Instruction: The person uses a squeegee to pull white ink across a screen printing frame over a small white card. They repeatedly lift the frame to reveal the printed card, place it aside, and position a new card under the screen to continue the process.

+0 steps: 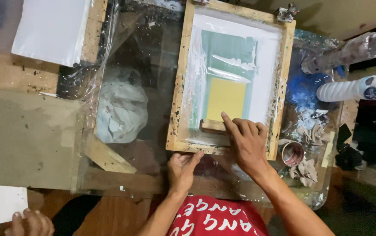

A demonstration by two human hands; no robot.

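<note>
Right hand (pixel 248 140) closed over wooden squeegee (pixel 213 126) at near end of screen frame (pixel 178 87); left hand (pixel 182 168) open, fingertips pressing frame's near edge. Risk: frame shifting under weak hold, smearing print; uneven pressure streaking white ink (pixel 269 65).

Even overhead indoor light, moderately bright at centre. White glare streaks on plastic sheet (pixel 109 52) over table's far-left part. White mesh inside wooden frame (pixel 231 70) brightest, near washed out. Near edge and right corners fall dim, almost black. Soft shadow beneath right hand (pixel 247 140). Slight softness overall; bottles (pixel 354 70) at right edge stretched by wide lens.
</note>
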